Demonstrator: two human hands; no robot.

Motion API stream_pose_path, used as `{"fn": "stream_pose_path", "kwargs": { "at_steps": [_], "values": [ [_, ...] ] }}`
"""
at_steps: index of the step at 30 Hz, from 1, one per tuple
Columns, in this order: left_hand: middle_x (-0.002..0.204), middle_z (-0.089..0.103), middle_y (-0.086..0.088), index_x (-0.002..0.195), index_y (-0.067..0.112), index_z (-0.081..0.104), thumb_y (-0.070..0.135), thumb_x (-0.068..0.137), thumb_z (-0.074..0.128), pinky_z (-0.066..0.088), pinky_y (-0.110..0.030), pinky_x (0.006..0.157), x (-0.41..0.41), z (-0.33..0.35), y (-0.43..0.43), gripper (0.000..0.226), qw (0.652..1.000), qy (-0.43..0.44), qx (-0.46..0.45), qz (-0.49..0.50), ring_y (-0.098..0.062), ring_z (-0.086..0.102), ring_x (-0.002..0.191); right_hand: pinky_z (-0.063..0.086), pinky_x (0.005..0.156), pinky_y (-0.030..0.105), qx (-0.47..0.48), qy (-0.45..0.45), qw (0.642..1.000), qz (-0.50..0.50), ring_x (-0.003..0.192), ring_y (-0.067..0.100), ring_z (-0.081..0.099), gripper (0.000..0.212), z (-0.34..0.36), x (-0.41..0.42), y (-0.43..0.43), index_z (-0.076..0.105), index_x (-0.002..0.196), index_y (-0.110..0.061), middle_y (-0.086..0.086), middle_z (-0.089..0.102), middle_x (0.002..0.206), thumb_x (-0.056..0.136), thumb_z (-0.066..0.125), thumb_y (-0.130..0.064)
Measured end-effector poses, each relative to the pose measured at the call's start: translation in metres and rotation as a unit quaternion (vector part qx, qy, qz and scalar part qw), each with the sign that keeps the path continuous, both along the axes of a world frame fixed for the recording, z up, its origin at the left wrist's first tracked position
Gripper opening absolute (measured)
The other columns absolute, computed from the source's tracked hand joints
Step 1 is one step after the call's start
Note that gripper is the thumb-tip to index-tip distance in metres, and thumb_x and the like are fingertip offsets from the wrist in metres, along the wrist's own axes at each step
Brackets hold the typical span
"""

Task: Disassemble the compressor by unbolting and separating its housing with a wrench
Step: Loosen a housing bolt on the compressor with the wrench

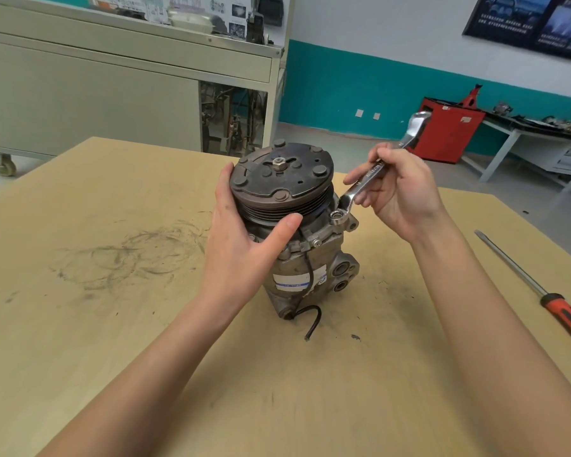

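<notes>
Items as I log them from my remote station, head view only. 1 plywood table top [112, 341], scuffed with dark circular smears left of centre. 1 grey wheeled cabinet [96, 94] behind the table, far left. 1 red tool cabinet [449, 133] against the teal wall, far right. 1 compressor [310, 258], standing upright near the table's middle with its pulley [277, 206] uppermost and a white label on the housing facing me. 1 left hand [241, 245], curled round the pulley: thumb across the grooved rim in front, fingers round the far side. 1 right hand [399, 192], closed on the shank of the wrench with thumb and fingertips pinching it. 1 screwdriver [561, 313] with a red and black handle, lying on the table well to the right, apart from everything else. 1 wrench [371, 172], tilted up and away to the right, its ring end seated on a bolt at the housing flange just below the pulley (I cannot make out the bolt head itself). 1 black wire [312, 328], trailing from the compressor's base onto the table. 1 nut [278, 163] at the pulley's centre.
</notes>
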State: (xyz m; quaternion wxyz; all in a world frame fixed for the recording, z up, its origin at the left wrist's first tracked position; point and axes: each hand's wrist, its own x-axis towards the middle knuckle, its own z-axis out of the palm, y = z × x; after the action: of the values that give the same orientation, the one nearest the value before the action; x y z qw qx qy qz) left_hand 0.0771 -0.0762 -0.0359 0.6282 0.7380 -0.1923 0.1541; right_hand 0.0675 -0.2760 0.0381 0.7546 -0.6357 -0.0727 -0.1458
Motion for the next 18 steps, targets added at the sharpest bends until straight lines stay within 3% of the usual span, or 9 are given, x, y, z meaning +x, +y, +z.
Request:
{"fn": "stream_pose_path", "kwargs": {
  "at_steps": [3,6,11,15,18],
  "values": [
    [0.149,0.039,0.006,0.151,0.028,0.01,0.07,0.067,0.058,0.035,-0.041,0.113,0.0,0.0,0.0,0.105,1.0,-0.002,0.003,0.001,-0.01,0.04,0.134,0.052,0.048,0.021,-0.022,-0.054,0.996,-0.072,0.055,0.021,0.068,0.031,0.002,-0.016,0.003,0.05,0.089,-0.008,0.011,0.072,0.071,0.104,0.026,-0.021],
    [0.148,0.039,0.007,0.151,0.031,0.009,0.071,0.067,0.058,0.035,-0.039,0.113,0.001,-0.001,0.0,0.105,1.0,-0.002,0.004,0.002,-0.009,0.04,0.134,0.055,0.055,0.024,-0.096,-0.136,0.97,-0.179,0.063,0.025,0.071,0.031,-0.007,-0.043,0.016,0.054,0.09,-0.008,0.01,0.073,0.077,0.102,0.034,-0.028],
    [0.148,0.04,0.005,0.151,0.029,0.01,0.069,0.067,0.058,0.035,-0.041,0.112,0.001,-0.001,-0.001,0.104,1.0,-0.003,-0.002,0.003,-0.01,0.041,0.134,0.059,0.069,0.034,-0.255,-0.287,0.903,-0.193,0.083,0.023,0.072,0.026,-0.033,-0.076,0.04,0.059,0.094,-0.011,0.008,0.07,0.09,0.099,0.044,-0.033],
    [0.147,0.041,0.005,0.151,0.028,0.012,0.069,0.067,0.057,0.035,-0.039,0.112,0.001,-0.002,-0.001,0.104,1.0,-0.008,0.0,0.008,-0.009,0.041,0.133,0.058,0.076,0.035,-0.399,-0.345,0.815,-0.239,0.096,0.023,0.069,0.027,-0.051,-0.084,0.042,0.059,0.101,-0.007,0.015,0.067,0.102,0.101,0.043,-0.029],
    [0.147,0.042,0.005,0.151,0.028,0.011,0.07,0.067,0.057,0.034,-0.038,0.112,0.0,-0.002,0.0,0.105,1.0,-0.009,0.002,0.008,-0.009,0.041,0.133,0.056,0.08,0.03,-0.406,-0.353,0.803,-0.256,0.103,0.018,0.066,0.022,-0.057,-0.088,0.039,0.06,0.102,-0.011,0.013,0.068,0.103,0.102,0.043,-0.024]
  ]
}}
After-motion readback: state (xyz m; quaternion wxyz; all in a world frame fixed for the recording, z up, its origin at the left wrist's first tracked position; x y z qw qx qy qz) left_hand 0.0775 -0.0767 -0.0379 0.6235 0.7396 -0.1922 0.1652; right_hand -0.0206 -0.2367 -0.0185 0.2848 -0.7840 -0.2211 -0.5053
